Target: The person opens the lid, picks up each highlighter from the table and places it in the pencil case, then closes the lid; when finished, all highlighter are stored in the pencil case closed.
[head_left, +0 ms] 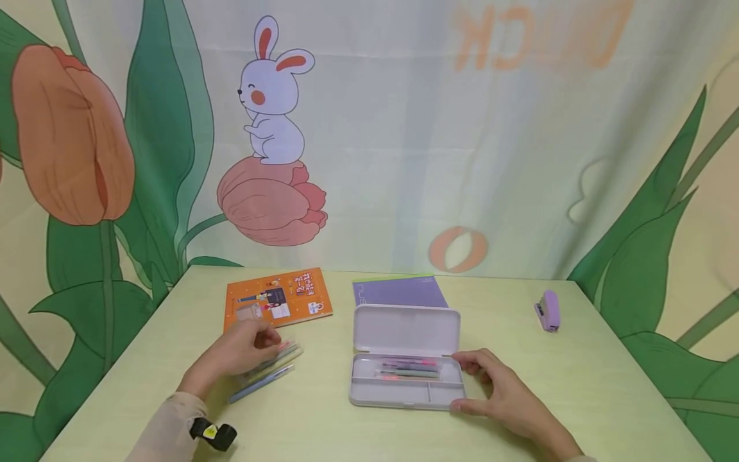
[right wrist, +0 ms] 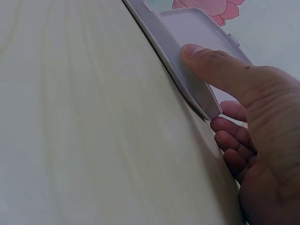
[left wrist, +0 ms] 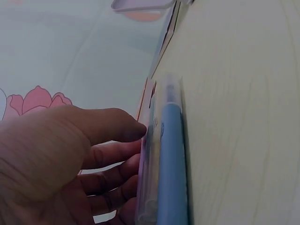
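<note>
Pens (head_left: 262, 384): slim coloured plastic, near left edge of table (head_left: 312, 430); left hand (head_left: 242, 350) there, pinch unclear!
Pencil case (head_left: 387, 393): grey plastic rectangle, lid up; right hand (head_left: 502, 391) grips its right end.
Pickup: likely the step; next needs firm pinch.

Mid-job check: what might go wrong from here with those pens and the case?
The blue pen lies loose close to the left hand, so a brush from the fingers might roll it away.

The pencil case's lid stands open; if the right hand jolts the pencil case, it could drop shut.

Several pens already lie in the back compartment, so adding more there may crowd it.
</note>
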`<control>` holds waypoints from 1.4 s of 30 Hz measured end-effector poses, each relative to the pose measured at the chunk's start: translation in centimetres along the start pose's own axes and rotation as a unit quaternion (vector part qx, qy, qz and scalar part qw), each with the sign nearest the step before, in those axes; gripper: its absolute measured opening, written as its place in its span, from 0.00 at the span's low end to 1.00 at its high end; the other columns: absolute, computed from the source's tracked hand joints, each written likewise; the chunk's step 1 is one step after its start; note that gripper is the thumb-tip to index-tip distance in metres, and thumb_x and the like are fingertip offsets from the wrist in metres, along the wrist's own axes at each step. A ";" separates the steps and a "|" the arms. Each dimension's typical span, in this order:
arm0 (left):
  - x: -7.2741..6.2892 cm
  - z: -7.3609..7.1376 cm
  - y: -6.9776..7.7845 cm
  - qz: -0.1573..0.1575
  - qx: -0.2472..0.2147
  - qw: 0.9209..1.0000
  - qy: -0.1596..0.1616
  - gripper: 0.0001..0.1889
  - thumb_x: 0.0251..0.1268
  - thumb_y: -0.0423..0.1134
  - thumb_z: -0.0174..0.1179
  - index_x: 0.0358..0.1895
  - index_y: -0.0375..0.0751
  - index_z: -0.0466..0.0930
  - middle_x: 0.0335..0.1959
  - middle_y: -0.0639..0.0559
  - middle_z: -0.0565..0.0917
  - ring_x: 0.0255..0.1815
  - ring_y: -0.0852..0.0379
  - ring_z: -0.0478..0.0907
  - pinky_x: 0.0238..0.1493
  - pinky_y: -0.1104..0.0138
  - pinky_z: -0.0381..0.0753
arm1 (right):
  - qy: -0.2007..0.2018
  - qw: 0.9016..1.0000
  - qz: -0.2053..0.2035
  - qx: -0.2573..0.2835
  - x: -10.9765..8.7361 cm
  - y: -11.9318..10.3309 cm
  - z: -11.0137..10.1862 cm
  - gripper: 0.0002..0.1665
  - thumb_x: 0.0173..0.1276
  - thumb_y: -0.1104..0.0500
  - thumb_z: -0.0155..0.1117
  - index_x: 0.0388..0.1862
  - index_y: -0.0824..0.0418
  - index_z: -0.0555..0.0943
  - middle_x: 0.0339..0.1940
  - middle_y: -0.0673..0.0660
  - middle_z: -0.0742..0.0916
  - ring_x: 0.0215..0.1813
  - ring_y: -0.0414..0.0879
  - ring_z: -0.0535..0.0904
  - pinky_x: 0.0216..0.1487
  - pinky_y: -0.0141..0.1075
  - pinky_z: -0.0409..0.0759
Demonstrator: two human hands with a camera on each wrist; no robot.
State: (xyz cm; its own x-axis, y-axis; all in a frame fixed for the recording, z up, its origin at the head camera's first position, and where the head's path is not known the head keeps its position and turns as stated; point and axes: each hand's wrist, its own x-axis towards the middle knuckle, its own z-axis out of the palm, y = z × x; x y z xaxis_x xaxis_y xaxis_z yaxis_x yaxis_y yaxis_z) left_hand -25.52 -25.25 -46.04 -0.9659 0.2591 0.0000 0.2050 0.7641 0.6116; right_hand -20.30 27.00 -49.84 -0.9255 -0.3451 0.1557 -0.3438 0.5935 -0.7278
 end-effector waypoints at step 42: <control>0.4 1.1 4.5 0.138 -0.014 0.990 0.034 0.14 0.65 0.28 0.71 0.47 0.53 0.91 0.36 0.59 0.84 0.38 0.56 0.78 0.38 0.67 0.80 | 0.006 1.000 0.000 0.001 0.0 0.1 0.1 0.46 0.60 0.41 0.89 0.74 0.50 0.80 0.57 0.46 0.83 0.60 0.45 0.77 0.63 0.34 0.78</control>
State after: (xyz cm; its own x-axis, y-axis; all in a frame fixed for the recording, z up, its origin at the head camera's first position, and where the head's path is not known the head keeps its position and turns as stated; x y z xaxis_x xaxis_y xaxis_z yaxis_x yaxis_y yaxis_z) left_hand -24.81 -21.09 -44.16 -0.8827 0.4144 0.2217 0.4582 0.6537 0.6022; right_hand -20.31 26.99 -49.99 -0.9272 -0.3372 0.1634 -0.3438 0.5922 -0.7287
